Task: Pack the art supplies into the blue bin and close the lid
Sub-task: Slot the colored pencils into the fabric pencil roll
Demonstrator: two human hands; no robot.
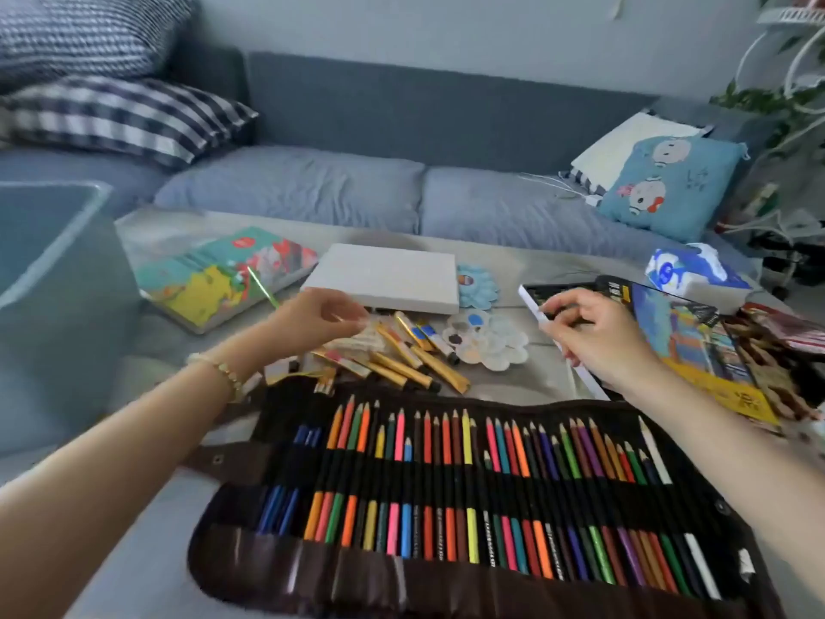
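Note:
An unrolled brown pencil case (446,484) full of coloured pencils lies nearest me. Behind it is a heap of gold paint tubes (410,355), with my left hand (312,319) hovering just above them, fingers loosely apart. A thin green brush (263,288) pokes out behind that hand. My right hand (598,337) pinches the white edge of a flat black box (535,301). A white canvas (384,279), a colourful sketchbook (214,279), a flower-shaped palette (491,341) and a painted pad (696,350) lie around. The blue bin (58,306) stands open at the left.
A grey-blue sofa (312,185) with checked pillows and a blue cartoon cushion (674,185) runs behind the table. A blue and white tissue pack (687,270) sits at the right rear. A plant stand (794,127) fills the right corner.

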